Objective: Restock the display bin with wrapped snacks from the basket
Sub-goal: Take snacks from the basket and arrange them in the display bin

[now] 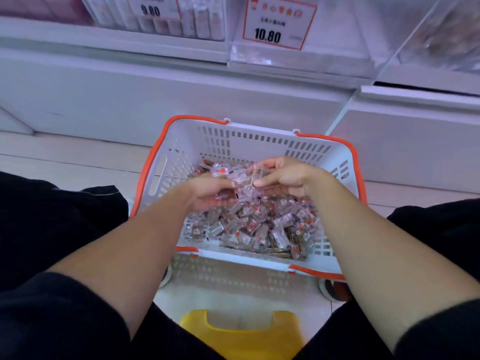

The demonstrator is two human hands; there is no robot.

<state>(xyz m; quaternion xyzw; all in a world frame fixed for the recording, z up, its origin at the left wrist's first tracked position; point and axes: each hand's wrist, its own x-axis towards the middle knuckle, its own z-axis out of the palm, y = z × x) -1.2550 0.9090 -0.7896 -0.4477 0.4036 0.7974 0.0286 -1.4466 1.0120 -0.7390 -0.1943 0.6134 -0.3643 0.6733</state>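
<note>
Above a white basket of wrapped snacks, the left hand and right hand meet, fingers curled around a shared clump of wrappers.

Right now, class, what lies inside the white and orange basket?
The basket holds a heap of wrapped snacks. Both hands, left hand and right hand, grip some, covering those beneath. Its floor is mostly hidden.

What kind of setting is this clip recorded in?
Most likely a shop aisle with bulk snacks. Price cards reading 10.80 and 9.80 hang on clear display bins, and a white shopping basket with orange rim holds wrapped snacks that both hands gather.
</note>
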